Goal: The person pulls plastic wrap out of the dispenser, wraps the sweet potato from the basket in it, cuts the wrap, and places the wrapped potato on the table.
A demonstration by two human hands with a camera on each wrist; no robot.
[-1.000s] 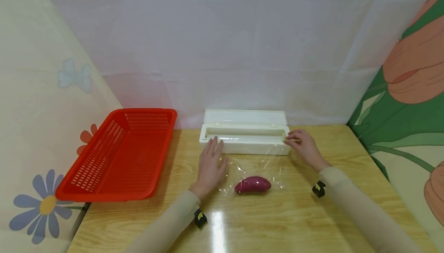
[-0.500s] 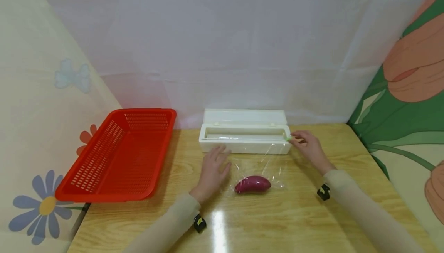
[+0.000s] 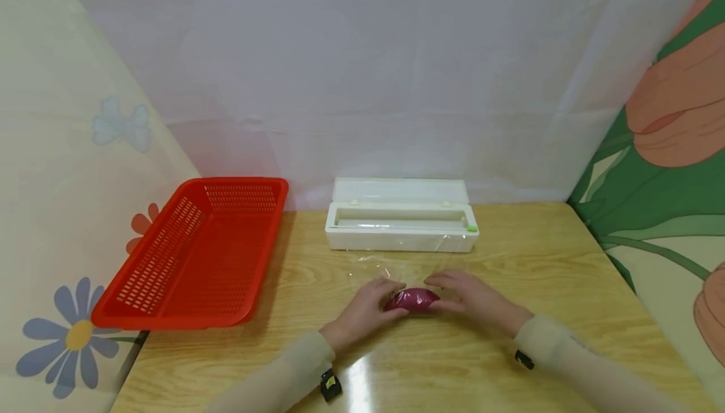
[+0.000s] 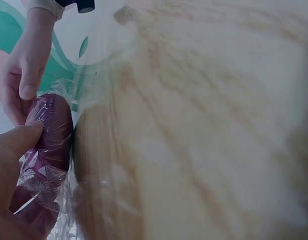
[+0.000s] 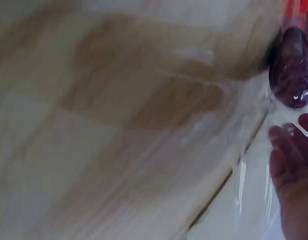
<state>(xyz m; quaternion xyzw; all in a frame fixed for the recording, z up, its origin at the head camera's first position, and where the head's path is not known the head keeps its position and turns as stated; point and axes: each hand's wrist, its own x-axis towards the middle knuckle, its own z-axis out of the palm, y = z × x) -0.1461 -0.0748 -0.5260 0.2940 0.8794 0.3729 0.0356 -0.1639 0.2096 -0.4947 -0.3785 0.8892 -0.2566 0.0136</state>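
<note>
A glossy purple sweet potato (image 3: 415, 299) lies under clear cling film (image 4: 48, 185) on the table. My left hand (image 3: 368, 309) holds its left end through the film; the thumb presses on the near side and the fingers reach round beyond. At the right end is my right hand (image 3: 472, 299), fingers loosely bent, its fingertips close to the tip in the right wrist view. Behind them stands a white cling film dispenser (image 3: 401, 241), lid raised, with a green slide cutter (image 3: 471, 228) at the right of its front edge.
A red plastic basket (image 3: 263, 255) with slotted walls stands at the left of the wooden table (image 3: 510, 362). A pale cloth (image 3: 385, 73) hangs behind, with flower-printed cloths on both sides.
My right hand has let go of the green slide cutter and come down to the sweet potato's right end. My left hand has moved from the dispenser's front to its left end.
</note>
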